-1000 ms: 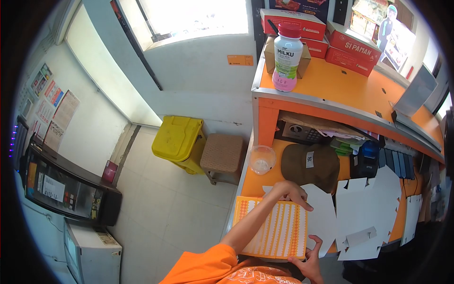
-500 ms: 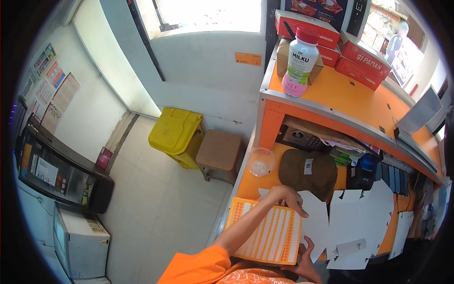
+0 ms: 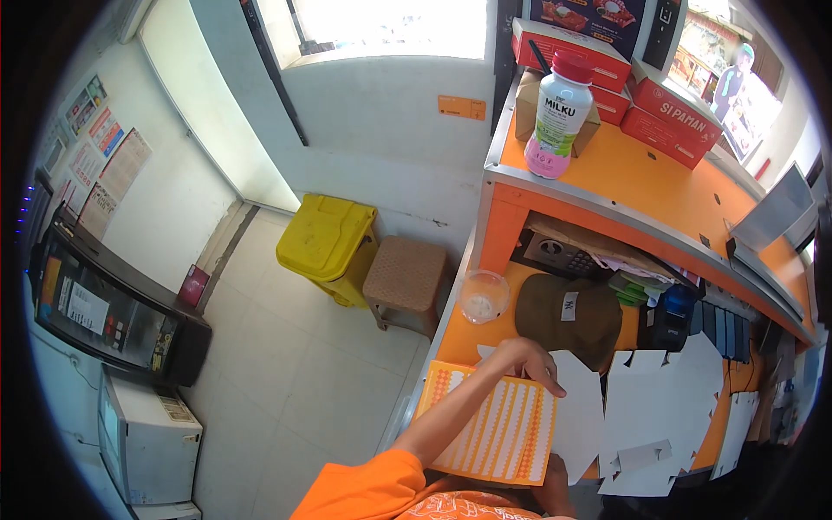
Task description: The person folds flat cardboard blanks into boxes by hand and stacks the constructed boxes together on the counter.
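Observation:
An orange-and-white patterned card (image 3: 494, 429) lies over the near counter edge, in front of my body. My left hand (image 3: 527, 360) is bent over its far right edge, fingers curled down and closed on the card. My right hand (image 3: 555, 475) is at the card's lower right corner, its fingers hidden behind the card. White cut cardboard sheets (image 3: 663, 407) lie to the right. Beyond my left hand are a brown cap (image 3: 568, 321) and a clear plastic cup (image 3: 484, 296).
A pink-and-white bottle (image 3: 559, 117) and red boxes (image 3: 672, 113) stand on the raised orange shelf. Below it are a black safe (image 3: 555, 250) and a dark device (image 3: 667, 316). On the floor left of the counter are a yellow bin (image 3: 328, 243) and a brown stool (image 3: 406, 282).
My right hand's raised, spread fingers have gone behind the card's lower right corner. My left hand keeps its place on the card. The head view has shifted slightly.

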`<state>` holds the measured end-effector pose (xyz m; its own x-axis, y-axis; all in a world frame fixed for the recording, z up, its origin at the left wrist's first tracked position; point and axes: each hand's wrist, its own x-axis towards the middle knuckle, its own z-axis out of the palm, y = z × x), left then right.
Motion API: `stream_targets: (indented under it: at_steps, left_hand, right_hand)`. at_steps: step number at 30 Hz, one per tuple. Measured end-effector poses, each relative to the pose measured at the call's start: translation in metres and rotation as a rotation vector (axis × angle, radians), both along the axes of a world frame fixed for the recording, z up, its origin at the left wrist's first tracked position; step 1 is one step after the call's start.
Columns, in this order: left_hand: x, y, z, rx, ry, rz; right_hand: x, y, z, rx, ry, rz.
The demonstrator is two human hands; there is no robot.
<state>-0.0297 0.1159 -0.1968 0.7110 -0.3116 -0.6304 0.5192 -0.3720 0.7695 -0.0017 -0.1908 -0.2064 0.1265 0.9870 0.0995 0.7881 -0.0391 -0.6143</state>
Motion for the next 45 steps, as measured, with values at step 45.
stream_targets:
  at_steps: [45]
  left_hand:
    - [-0.001,-0.006,0.021,0.062,-0.068,-0.014]
  right_hand:
    - [0.011,0.013,0.02,0.01,-0.218,0.078]
